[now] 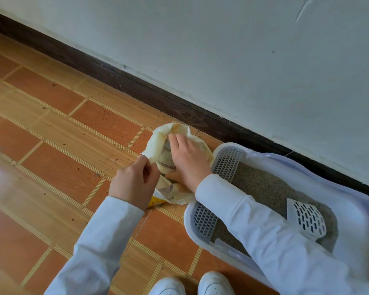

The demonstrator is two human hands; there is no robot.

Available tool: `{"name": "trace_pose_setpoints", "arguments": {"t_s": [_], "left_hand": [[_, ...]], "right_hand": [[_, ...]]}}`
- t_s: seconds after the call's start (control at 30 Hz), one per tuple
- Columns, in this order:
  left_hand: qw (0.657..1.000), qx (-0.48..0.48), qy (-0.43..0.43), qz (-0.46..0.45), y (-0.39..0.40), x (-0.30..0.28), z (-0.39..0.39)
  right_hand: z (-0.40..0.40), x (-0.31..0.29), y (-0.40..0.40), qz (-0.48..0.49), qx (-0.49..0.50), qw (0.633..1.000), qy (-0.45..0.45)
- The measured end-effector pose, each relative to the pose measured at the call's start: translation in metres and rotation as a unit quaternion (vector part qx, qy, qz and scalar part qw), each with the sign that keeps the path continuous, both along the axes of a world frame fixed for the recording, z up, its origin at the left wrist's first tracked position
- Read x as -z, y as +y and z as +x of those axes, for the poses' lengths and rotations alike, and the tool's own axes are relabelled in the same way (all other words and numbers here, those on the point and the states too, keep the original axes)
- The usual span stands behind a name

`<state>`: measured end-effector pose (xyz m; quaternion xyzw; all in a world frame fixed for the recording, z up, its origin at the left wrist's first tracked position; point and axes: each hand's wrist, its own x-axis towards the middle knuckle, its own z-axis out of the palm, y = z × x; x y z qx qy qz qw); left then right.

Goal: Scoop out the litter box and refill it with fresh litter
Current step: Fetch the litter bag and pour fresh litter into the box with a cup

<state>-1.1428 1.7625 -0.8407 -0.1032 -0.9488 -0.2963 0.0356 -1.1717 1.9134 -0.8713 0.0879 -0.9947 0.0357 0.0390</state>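
A cream-coloured plastic bag [158, 138] stands open on the floor just left of the litter box [354, 211]. My left hand [134, 182] pinches the bag's near rim. My right hand [188, 158] reaches into the bag's mouth, fingers spread over what lies inside; its fingertips are partly hidden. The pale lilac litter box holds grey-brown litter [262, 188]. A white slotted scoop [307, 218] lies on the litter at the right. My right sleeve crosses over the box's left end.
A grated step [228, 165] lines the box's left end. Scattered litter grains dot the orange tiled floor [62, 133]. A dark skirting board [136, 86] and white wall run behind. My white shoes [192, 284] stand at the bottom edge.
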Motion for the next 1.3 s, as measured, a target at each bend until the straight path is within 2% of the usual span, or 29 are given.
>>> {"name": "trace_pose_setpoints", "arguments": {"t_s": [0.13, 0.23, 0.33, 0.43, 0.53, 0.63, 0.77, 0.87, 1.13, 1.3], "left_hand": [[1.0, 0.004, -0.001, 0.007, 0.001, 0.003, -0.002], [1.0, 0.013, -0.008, 0.012, 0.002, 0.006, 0.001], [1.0, 0.009, -0.015, 0.012, 0.002, 0.007, 0.002], [1.0, 0.016, -0.009, 0.017, 0.003, 0.002, 0.003], [1.0, 0.012, 0.0, 0.016, 0.004, -0.002, 0.005], [1.0, 0.006, 0.008, 0.004, 0.003, -0.004, 0.005], [1.0, -0.007, 0.03, -0.006, 0.004, -0.011, 0.006], [0.998, 0.0, 0.058, -0.008, 0.007, -0.017, 0.007], [0.988, 0.075, 0.133, 0.017, 0.033, -0.027, 0.012], [0.979, 0.155, 0.133, 0.022, 0.058, -0.02, 0.014]], "right_hand": [[-0.003, 0.006, -0.003, 0.0, -0.011, 1.0, -0.007], [0.003, 0.003, -0.003, -0.042, -0.051, 0.994, -0.091], [0.003, -0.007, 0.0, -0.104, -0.041, 0.982, -0.154], [0.0, -0.014, 0.012, -0.154, -0.005, 0.954, -0.256], [0.003, -0.02, 0.029, -0.194, 0.043, 0.935, -0.293], [0.008, -0.028, 0.038, -0.241, 0.07, 0.926, -0.281], [0.017, -0.039, 0.051, -0.382, 0.1, 0.886, -0.243], [0.025, -0.043, 0.065, -0.433, 0.11, 0.861, -0.241], [0.057, -0.051, 0.099, -0.532, 0.16, 0.805, -0.206], [0.082, -0.065, 0.126, -0.615, 0.218, 0.741, -0.156]]}}
